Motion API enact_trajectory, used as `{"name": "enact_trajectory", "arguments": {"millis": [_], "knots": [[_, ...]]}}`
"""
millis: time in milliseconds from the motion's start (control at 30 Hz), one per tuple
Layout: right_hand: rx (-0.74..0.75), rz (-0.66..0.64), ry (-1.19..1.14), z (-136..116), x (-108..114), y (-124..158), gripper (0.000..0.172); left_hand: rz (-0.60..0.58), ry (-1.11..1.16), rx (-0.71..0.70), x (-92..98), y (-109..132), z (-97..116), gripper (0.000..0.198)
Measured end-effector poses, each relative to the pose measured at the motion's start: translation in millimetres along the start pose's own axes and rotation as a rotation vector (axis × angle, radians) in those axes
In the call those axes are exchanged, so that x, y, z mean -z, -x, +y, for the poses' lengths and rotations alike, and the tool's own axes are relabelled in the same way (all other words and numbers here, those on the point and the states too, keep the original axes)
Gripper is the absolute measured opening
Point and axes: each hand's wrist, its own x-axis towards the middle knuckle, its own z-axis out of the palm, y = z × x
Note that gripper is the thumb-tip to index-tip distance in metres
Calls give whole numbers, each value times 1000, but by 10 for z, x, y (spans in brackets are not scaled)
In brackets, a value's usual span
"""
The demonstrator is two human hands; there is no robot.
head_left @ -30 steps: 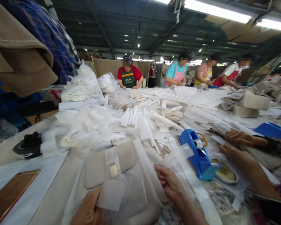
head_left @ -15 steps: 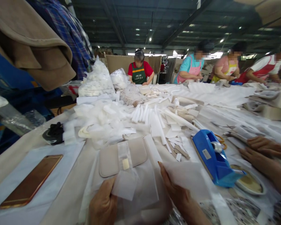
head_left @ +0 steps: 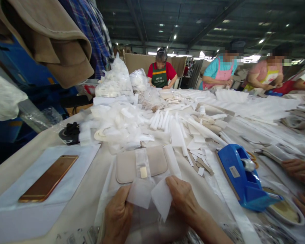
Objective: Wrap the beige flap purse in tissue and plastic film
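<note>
A beige flat pouch [head_left: 128, 166] lies on the table in front of me, wrapped in thin white paper, with a translucent strip and a small square tab [head_left: 143, 172] across its middle. My left hand [head_left: 118, 217] grips the near left flap of the white paper [head_left: 139, 193], thumb on top. My right hand [head_left: 184, 200] pinches another piece of white paper [head_left: 162, 198] and holds it folded over the pouch's near edge, close to the left hand.
A gold phone [head_left: 49, 178] lies on a white sheet at left. A blue tape dispenser [head_left: 242, 178] stands at right, beside a small dish [head_left: 286, 211] and another person's hands [head_left: 298, 169]. Heaps of white strips [head_left: 122, 123] cover the middle. Several people work at the far side.
My right hand has brought its white paper leftward and down over the pouch, next to my left hand. The view has shifted right, so the phone shows fully.
</note>
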Motion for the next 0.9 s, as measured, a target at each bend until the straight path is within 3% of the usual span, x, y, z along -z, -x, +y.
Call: {"name": "enact_trajectory", "arguments": {"millis": [100, 200, 333, 467, 500, 567, 700, 900], "knots": [[29, -80, -13, -32, -44, -42, 27, 19, 74, 136, 29, -19, 71, 23], [56, -246, -55, -81, -70, -90, 28, 31, 160, 288, 63, -39, 132, 27], [-20, -456, -215, -111, 40, -183, 28, 21, 268, 427, 74, -44, 121, 30], [-85, -663, -489, -59, 264, -354, 66, 43, 357, 451, 48, -36, 89, 29], [-90, -721, -561, -39, 308, -405, 69, 55, 374, 447, 43, -35, 89, 30], [-118, -799, -682, -10, 352, -497, 59, 69, 404, 435, 35, -34, 89, 30], [-280, -759, -664, -36, 264, -581, 23, 63, 473, 487, 18, -17, 53, 29], [-332, -645, -485, -116, 79, -529, 20, 151, 585, 553, 2, -11, 22, 26]]}}
